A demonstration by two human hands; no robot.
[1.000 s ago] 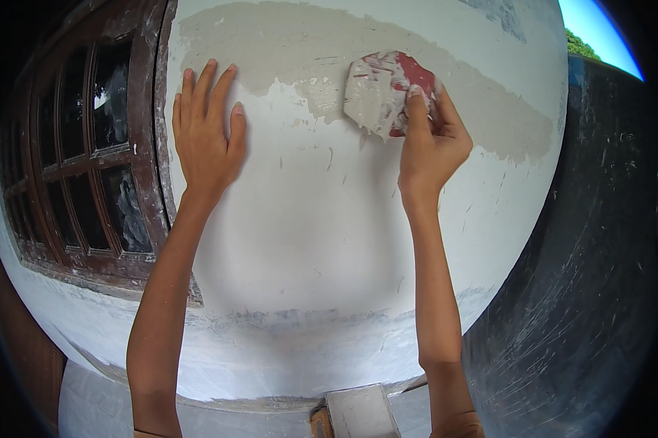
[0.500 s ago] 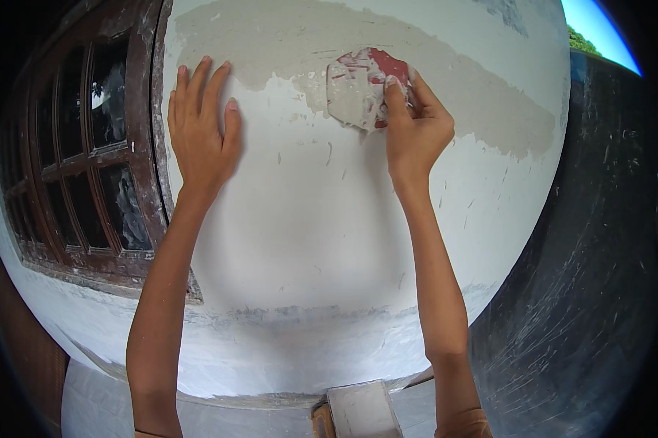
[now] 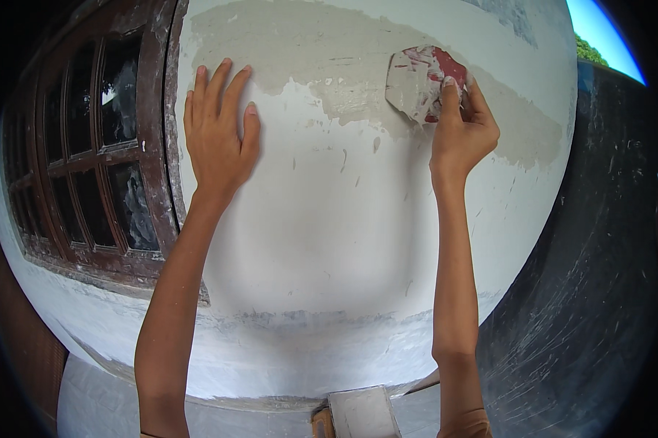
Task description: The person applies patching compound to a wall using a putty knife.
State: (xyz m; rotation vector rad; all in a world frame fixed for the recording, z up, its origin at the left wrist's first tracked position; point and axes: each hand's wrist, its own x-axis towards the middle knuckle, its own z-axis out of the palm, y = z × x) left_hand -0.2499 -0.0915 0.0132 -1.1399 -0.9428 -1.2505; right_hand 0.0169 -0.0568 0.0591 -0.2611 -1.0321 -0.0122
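Observation:
My right hand (image 3: 465,139) grips a red, flat putty spreader (image 3: 421,82) smeared with pale paste, its face against the wall. Around and beneath it runs a wide band of grey-beige putty (image 3: 285,40) with a ragged lower border, on an otherwise white wall (image 3: 321,219). My left hand (image 3: 219,139) lies on the wall with its fingers stretched out, the fingertips on the putty's left part. Nothing is in that hand. Several small smears mark the white surface below the band.
A brown wooden window frame (image 3: 161,146) with dark panes stands left of my left hand. Below, near the wall's foot, is a pale flat-topped object (image 3: 363,413) beside a small brown one (image 3: 322,423). A dark, splattered surface (image 3: 562,292) borders the wall on the right.
My right hand has slid the spreader to the right along the putty band. The wall, window and left hand appear slightly farther right in the view; the left hand keeps its place on the wall.

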